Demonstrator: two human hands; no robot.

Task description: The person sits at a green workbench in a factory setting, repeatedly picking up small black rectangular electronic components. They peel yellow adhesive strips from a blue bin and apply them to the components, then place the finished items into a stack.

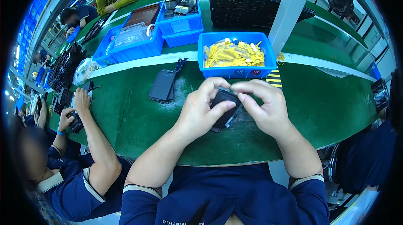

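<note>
Both hands' curled fingers (224, 106) pinch a black part (223, 109).

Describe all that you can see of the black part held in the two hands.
The black part is small, flat and roughly rectangular, dark and matte like plastic. Most of it is hidden. It is held tilted above the green table, in front of the blue bin of yellow strips. The left hand grips its left side, thumb across its face; the right hand pinches its upper right edge. A small pale bit shows at its lower edge.
</note>
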